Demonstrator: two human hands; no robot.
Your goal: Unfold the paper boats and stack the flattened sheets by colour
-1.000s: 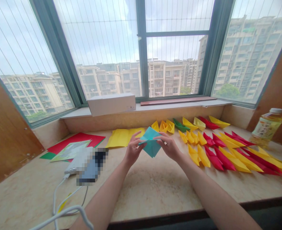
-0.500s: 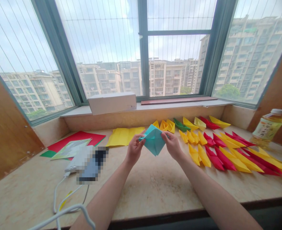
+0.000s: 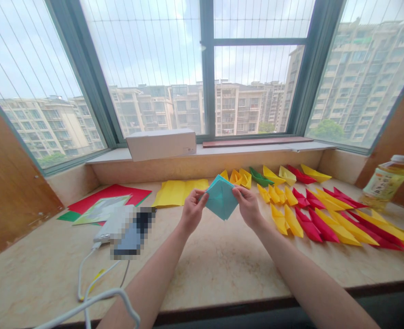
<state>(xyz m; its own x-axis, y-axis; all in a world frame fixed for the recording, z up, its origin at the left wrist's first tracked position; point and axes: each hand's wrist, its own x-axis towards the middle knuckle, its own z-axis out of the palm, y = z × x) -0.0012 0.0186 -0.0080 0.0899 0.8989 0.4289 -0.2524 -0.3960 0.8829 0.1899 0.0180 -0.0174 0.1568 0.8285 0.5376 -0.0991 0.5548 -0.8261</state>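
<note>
We held the teal paper (image 3: 220, 198) up over the tabletop (image 3: 215, 269), near the middle of the view, just in front of our chest line. It was folded into a diamond shape, one point down. Our left hand (image 3: 191, 212) pinched its left corner between thumb and fingers. Our right hand (image 3: 248, 205) pinched the right corner the same way. Both hands were thus clamped on the paper, apart from each other, with the fold spanning the gap.

Behind the left hand a creased yellow sheet (image 3: 176, 193) lay flat. Farther left a red sheet (image 3: 114, 194) lay over a green sheet (image 3: 65, 216), with a pale leaflet (image 3: 101, 210) on top. Beside these sat a white device (image 3: 114, 226), partly blurred, and a white cable (image 3: 85, 283) ran from it toward the near edge.

To the right of our right hand, rows of folded boats (image 3: 325, 224) in yellow and red lay side by side on the tabletop. They reached toward a bottle (image 3: 385, 183) at the far right. One green boat (image 3: 258, 177) sat among those at the back. A white box (image 3: 161, 144) stood on the ledge (image 3: 257, 150) under the window.
</note>
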